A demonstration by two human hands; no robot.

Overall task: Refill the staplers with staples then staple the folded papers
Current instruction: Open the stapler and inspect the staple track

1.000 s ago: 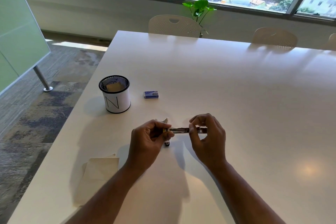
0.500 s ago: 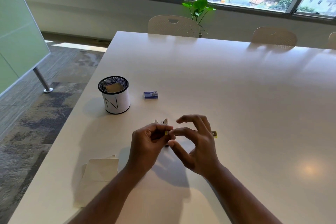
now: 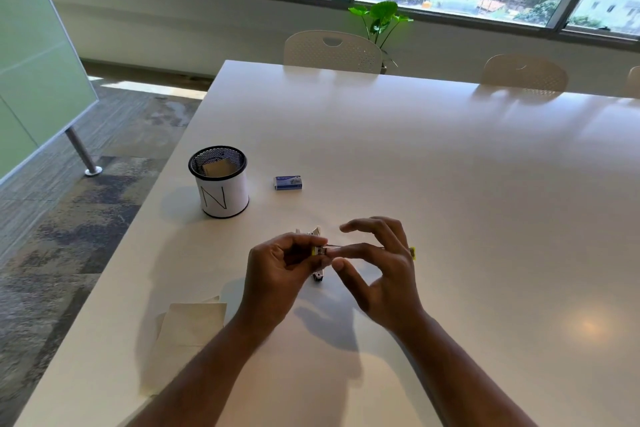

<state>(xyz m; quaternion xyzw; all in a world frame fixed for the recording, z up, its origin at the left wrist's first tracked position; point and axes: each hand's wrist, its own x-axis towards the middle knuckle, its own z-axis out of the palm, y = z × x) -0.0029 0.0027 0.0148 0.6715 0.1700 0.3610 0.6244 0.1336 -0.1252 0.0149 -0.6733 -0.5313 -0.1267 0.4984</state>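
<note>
The stapler (image 3: pixel 318 255) is held just above the white table (image 3: pixel 450 184), near its front left part, between the two hands. It is gripped at its left end by the left hand (image 3: pixel 277 270), whose fingers are curled round it with the thumb on top. A thin metal strip runs rightward from that grip, and a yellow tip (image 3: pixel 412 252) shows past the right hand (image 3: pixel 377 274). The right hand's index finger lies straight along the strip and touches it; the thumb is spread below, apart from it, and the other fingers are raised and loosely bent. Whether the strip is pinched cannot be told. A dark part of the stapler hangs down below the left hand's fingers.

A small blue box (image 3: pixel 288 183) lies on the table beyond the hands. To its left stands a mesh cup (image 3: pixel 219 180) marked with an N, with something pale inside. Folded papers (image 3: pixel 192 322) lie at the table's near left edge, beside the left forearm.
</note>
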